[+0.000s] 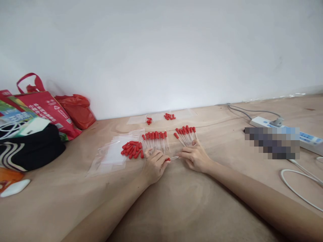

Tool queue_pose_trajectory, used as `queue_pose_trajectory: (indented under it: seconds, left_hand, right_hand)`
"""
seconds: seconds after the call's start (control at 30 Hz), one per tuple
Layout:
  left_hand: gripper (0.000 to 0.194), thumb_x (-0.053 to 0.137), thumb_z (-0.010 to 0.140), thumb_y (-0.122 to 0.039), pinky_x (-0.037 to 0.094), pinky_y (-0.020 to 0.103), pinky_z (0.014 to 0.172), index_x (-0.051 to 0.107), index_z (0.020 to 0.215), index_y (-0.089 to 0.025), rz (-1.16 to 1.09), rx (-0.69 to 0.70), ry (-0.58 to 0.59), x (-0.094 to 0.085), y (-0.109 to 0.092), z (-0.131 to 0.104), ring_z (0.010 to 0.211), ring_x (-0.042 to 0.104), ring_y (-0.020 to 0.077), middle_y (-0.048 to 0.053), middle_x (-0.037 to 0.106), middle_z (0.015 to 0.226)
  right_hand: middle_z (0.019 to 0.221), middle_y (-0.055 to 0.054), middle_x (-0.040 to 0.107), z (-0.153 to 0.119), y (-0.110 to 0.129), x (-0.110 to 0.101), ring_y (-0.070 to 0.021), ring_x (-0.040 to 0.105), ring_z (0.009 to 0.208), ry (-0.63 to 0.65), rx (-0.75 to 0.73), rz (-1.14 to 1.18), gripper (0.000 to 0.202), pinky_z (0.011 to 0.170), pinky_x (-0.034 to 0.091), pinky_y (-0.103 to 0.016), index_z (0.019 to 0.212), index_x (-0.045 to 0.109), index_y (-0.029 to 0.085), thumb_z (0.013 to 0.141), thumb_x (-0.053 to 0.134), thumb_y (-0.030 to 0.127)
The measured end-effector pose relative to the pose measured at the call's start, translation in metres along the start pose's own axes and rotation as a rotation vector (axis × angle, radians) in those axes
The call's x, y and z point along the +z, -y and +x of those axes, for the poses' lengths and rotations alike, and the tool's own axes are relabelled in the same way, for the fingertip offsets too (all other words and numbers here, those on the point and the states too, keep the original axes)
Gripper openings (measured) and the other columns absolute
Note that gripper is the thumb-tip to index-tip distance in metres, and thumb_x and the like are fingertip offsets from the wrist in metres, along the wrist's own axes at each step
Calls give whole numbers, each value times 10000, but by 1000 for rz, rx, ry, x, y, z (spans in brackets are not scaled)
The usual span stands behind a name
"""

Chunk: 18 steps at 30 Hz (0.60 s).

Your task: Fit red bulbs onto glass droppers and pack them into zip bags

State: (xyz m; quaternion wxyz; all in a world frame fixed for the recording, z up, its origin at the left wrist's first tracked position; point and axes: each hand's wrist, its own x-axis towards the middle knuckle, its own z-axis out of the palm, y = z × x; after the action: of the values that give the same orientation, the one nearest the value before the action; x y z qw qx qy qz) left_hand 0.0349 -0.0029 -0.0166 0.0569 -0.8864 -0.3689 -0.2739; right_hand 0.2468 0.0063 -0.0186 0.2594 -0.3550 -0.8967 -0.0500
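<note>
My left hand is closed on the red rubber bulb of a glass dropper. My right hand pinches the clear tube of the same dropper at its other end, so it lies sideways between both hands. Just beyond my left hand is a row of red-capped droppers. A second group of droppers fans out behind my right hand, which hides part of their tubes. Left of my left hand, a pile of loose red rubber bulbs rests partly on clear plastic bags.
Near the wall, small bags hold several red bulbs. A red shopping bag, a red plastic bag and a black striped pouch stand at left. On the right are a power strip and a white cable.
</note>
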Motion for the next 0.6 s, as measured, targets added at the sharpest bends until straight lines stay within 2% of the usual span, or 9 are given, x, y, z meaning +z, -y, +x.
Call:
queue_pose_trajectory:
  seconds: [0.17,0.4,0.6]
  left_hand:
    - [197,381,864,-232,210,412,901,537,751,-192,12,24,41,-2,-2,2,754,530,163,5,611,717]
    - [211,351,850,-222,249,406,899,539,761,-188,-6,110,80,-2,-2,2,762,531,167,21,602,711]
    - [201,355,855,-212,238,417,900,542,784,-188,0,170,109,-3,-1,4,797,534,179,20,611,720]
  right_hand:
    - [656,0,585,-1,5,2,-103,458,584,-28,1,20,236,644,177,-299,802,625,200,812,390,180]
    - [697,-7,623,-2,14,7,-106,492,611,53,61,198,259,649,193,-281,764,585,186,860,347,222]
    - [689,-1,633,-2,17,8,-101,513,605,59,103,242,272,646,199,-270,763,576,186,875,333,232]
